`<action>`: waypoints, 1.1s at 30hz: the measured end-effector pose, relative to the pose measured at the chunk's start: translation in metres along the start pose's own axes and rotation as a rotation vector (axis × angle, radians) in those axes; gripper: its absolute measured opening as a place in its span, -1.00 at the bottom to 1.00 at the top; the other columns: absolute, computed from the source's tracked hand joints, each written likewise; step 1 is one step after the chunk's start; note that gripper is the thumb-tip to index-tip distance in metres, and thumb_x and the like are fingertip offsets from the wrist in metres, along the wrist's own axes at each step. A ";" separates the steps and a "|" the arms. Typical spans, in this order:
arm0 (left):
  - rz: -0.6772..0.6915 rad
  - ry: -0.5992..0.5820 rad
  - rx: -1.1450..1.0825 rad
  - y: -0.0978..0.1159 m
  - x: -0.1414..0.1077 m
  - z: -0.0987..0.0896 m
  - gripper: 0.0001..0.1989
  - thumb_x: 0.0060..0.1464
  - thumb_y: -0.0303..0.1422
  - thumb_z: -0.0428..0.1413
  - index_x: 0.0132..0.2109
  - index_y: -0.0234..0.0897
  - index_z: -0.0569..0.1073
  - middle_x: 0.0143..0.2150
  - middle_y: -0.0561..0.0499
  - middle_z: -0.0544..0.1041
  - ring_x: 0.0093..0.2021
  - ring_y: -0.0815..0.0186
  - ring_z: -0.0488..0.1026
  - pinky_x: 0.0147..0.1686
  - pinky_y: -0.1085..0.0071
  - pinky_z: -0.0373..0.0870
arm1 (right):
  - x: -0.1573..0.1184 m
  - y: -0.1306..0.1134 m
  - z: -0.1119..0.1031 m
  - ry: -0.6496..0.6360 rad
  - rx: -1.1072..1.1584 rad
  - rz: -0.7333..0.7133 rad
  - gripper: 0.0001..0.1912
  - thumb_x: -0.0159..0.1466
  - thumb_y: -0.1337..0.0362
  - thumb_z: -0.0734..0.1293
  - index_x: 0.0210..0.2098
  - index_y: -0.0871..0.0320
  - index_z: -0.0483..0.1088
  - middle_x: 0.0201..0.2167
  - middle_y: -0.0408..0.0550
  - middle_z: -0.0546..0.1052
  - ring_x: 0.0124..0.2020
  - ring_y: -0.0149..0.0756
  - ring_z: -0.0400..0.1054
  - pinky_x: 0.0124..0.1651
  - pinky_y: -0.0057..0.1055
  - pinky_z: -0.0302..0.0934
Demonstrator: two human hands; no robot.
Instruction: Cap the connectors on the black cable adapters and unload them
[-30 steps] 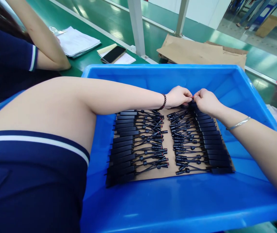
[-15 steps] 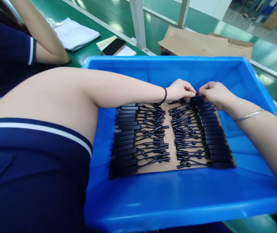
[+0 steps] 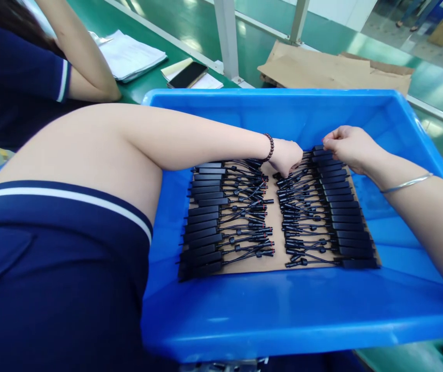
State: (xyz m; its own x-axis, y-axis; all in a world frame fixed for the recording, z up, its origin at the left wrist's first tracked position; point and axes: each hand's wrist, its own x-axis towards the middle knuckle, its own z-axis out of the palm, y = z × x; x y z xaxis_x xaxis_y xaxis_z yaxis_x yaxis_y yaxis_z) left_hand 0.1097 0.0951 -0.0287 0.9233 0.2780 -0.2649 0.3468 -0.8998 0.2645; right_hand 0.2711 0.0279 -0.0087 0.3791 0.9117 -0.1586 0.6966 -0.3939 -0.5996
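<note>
Two rows of flat black modules with short cables and plugs lie on a cardboard sheet [image 3: 277, 243] in a blue plastic bin [image 3: 302, 305]. The left row [image 3: 205, 212] and the right row [image 3: 345, 212] have their cables turned toward the middle. My left hand [image 3: 288, 156] is curled closed over the cables at the far end of the right row; its fingertips are mostly hidden. Just above the farthest module [image 3: 320, 149] of that row, my right hand [image 3: 347, 146] has thumb and fingers pinched together. Whatever it may hold is too small to make out.
A co-worker's arm [image 3: 89, 62] rests on the green table to the left, near stacked papers [image 3: 130, 54]. A phone [image 3: 187, 75] lies on a notepad behind the bin. Flattened cardboard [image 3: 333, 70] and a metal post [image 3: 227, 41] stand beyond the far rim.
My left hand has moved from the module's end down onto the cables, curling its fingers. My right hand stays pinched near the far end of the row. The view has shifted slightly.
</note>
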 end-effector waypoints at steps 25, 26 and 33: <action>-0.267 -0.089 -0.375 0.004 0.005 0.000 -0.84 -0.34 -0.59 0.19 -0.66 -0.29 0.40 -0.67 0.04 0.31 -0.36 0.23 0.39 -0.28 0.40 0.23 | -0.003 -0.004 -0.002 -0.085 -0.032 -0.084 -0.86 0.07 0.32 0.36 -0.35 0.20 0.46 -0.52 -0.08 0.43 -0.58 -0.41 0.20 -0.48 -0.42 0.09; -0.263 -0.075 -0.382 0.001 0.005 -0.006 -0.84 -0.33 -0.61 0.18 -0.65 -0.30 0.40 -0.67 0.05 0.31 -0.37 0.24 0.40 -0.27 0.41 0.24 | -0.003 -0.004 -0.003 -0.095 -0.042 -0.082 -0.87 0.06 0.33 0.36 -0.36 0.20 0.45 -0.54 -0.09 0.42 -0.58 -0.41 0.19 -0.48 -0.42 0.09; -0.054 0.417 -0.874 -0.004 0.012 -0.005 -0.82 -0.21 -0.63 0.23 -0.39 -0.36 0.45 -0.52 0.10 0.41 -0.40 0.40 0.41 -0.23 0.42 0.33 | -0.007 -0.009 -0.008 -0.103 -0.124 -0.114 -0.90 0.06 0.32 0.35 -0.40 0.18 0.45 -0.64 -0.12 0.35 -0.61 -0.41 0.15 -0.51 -0.41 0.05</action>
State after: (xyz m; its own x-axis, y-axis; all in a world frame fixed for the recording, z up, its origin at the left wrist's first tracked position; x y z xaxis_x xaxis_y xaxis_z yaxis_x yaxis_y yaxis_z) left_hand 0.1203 0.1039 -0.0285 0.8286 0.5598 0.0085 0.2352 -0.3619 0.9020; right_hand 0.2671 0.0241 0.0045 0.2337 0.9557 -0.1788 0.8036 -0.2934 -0.5179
